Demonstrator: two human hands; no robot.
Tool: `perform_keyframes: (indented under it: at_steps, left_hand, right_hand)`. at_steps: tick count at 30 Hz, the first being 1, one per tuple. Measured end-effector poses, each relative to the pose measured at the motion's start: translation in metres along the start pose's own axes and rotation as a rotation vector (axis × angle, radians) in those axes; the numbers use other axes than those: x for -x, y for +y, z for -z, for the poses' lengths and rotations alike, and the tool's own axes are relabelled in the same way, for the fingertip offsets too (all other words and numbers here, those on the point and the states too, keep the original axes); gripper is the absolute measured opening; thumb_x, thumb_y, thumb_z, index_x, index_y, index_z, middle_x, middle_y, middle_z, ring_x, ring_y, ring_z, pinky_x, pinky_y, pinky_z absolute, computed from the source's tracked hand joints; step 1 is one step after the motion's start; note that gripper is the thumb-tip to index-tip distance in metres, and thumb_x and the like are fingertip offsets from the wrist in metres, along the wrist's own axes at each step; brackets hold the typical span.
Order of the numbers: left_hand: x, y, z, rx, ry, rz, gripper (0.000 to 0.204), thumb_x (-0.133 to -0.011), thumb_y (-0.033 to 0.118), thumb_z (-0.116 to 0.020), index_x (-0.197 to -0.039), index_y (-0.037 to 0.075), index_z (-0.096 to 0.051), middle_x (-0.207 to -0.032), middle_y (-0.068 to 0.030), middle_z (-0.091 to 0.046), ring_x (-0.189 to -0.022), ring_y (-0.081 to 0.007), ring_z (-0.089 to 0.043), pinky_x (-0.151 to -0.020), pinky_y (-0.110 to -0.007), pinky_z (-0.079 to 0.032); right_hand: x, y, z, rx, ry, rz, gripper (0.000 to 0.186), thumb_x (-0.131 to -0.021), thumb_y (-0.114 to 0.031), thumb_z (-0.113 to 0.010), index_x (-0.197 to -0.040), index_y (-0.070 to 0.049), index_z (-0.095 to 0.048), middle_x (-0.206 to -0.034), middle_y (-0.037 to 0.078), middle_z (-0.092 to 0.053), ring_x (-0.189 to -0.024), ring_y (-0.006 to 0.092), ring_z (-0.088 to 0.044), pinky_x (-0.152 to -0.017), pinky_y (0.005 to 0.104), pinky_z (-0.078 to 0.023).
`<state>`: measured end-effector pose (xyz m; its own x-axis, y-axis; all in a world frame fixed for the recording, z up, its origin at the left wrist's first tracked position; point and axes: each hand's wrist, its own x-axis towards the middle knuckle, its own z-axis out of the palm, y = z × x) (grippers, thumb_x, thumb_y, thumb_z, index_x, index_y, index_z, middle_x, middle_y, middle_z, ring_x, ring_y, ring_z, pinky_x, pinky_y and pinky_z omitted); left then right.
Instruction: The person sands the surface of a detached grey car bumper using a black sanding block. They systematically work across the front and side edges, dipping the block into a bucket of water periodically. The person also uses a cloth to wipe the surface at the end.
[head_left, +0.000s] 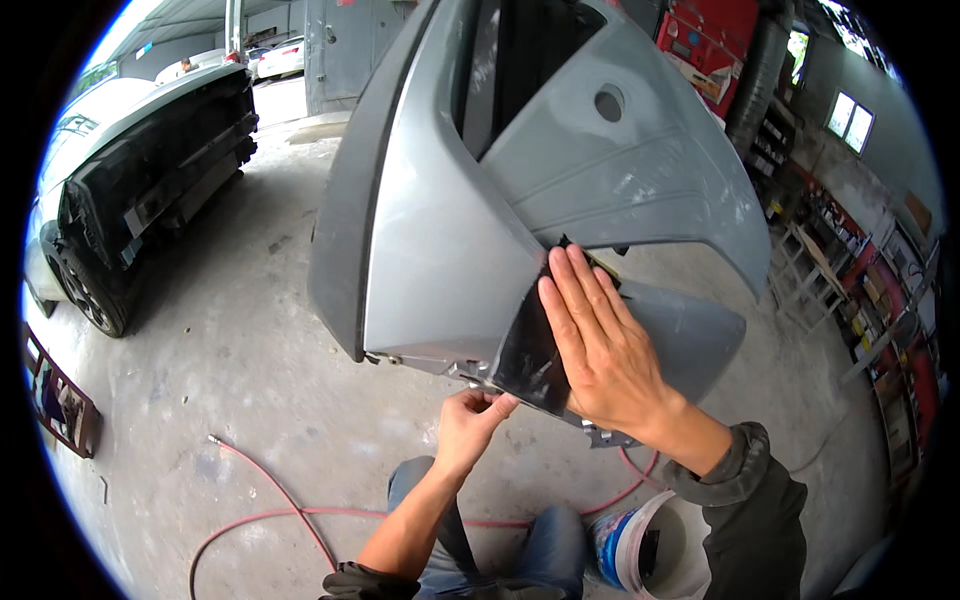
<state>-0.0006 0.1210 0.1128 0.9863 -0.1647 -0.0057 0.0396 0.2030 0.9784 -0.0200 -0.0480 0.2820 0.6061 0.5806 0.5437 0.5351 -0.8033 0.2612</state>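
A grey car bumper [430, 250] stands upright before me, with a round hole in it and a glossy black section [525, 345] at its lower middle. My right hand [595, 340] lies flat on that black section, fingers straight and close side by side. Something small and yellowish peeks out behind its fingertips; I cannot make out what. My left hand [468, 430] grips the black section's lower edge between thumb and fingers, near some metal clips.
A white car [105, 120] with its end stripped stands left, above a wooden crate [65, 405]. A red hose [250, 518] crosses the concrete floor. A bucket [615, 545] sits by my knees. Cluttered shelves [870, 300] and a stand [805, 275] line the right.
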Motion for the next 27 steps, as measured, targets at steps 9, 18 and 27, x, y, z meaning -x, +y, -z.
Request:
perform_keyframes:
  at_steps: [9, 18, 27]
  left_hand:
    - [-0.023, -0.005, -0.037, 0.725, -0.023, -0.149, 0.045, -0.089, 0.021, -0.074, -0.127, 0.001, -0.059, -0.123, -0.0049, -0.064, -0.115, -0.0172, -0.058, -0.100, -0.033, -0.046]
    - [-0.041, -0.023, -0.041, 0.952, -0.109, -0.040, 0.068, -0.090, 0.050, -0.072, -0.143, 0.015, -0.048, -0.139, -0.0002, -0.056, -0.126, -0.0166, -0.055, -0.108, -0.038, -0.046]
    - [-0.034, -0.010, -0.046, 0.804, -0.042, -0.040, 0.076, -0.095, 0.057, -0.061, -0.152, 0.009, -0.042, -0.156, -0.0020, -0.044, -0.142, -0.0206, -0.042, -0.119, -0.038, -0.033]
  right_hand:
    - [-0.044, -0.011, -0.019, 0.054, 0.114, 0.037, 0.069, -0.091, -0.015, -0.056, -0.149, 0.014, -0.033, -0.157, 0.036, -0.028, -0.146, 0.0500, -0.031, -0.119, 0.0548, -0.030]
    - [-0.032, -0.019, -0.028, 0.090, 0.189, -0.037, 0.059, -0.090, -0.006, -0.046, -0.144, 0.017, -0.041, -0.152, 0.037, -0.038, -0.143, 0.0501, -0.038, -0.118, 0.0538, -0.033]
    - [-0.018, -0.016, -0.040, 0.095, 0.206, -0.053, 0.064, -0.087, -0.004, -0.049, -0.147, 0.015, -0.038, -0.156, 0.034, -0.033, -0.146, 0.0467, -0.034, -0.120, 0.0515, -0.030]
